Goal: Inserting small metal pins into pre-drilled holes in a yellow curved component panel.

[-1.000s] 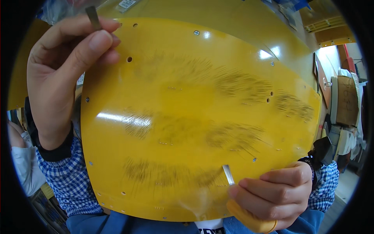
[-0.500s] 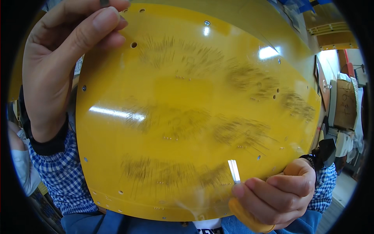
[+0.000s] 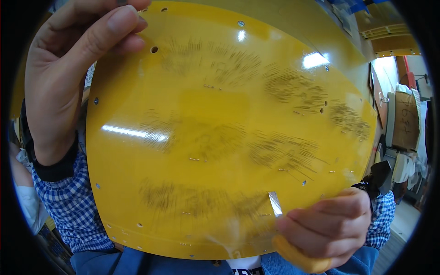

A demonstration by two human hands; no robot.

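Observation:
A large yellow panel (image 3: 213, 107) fills the middle of the view, tilted up before my body. It bears clusters of fine dark lines, short rows of tiny metal points, screws and round holes. My left hand (image 3: 78, 59) is raised at its upper left corner, thumb and fingers pinched around a small dark piece (image 3: 121, 2) mostly cut off by the frame. At the lower right, my right hand (image 3: 327, 227) is closed on a flat, shiny metal strip (image 3: 275, 204) that sticks out over the panel. Under its fingers lies a rounded orange-yellow piece (image 3: 302, 259); whether handle or finger cover, I cannot tell.
On the right stands a brown cardboard box (image 3: 405, 121) among other goods. A yellow slotted part (image 3: 389, 34) is at the upper right. At the left edge, part of another person's arm (image 3: 22, 172) shows beside a white cloth.
The panel has shifted slightly left and up in view. My left hand has drifted slightly up; the metal strip in my right hand has turned a little and looks less bright.

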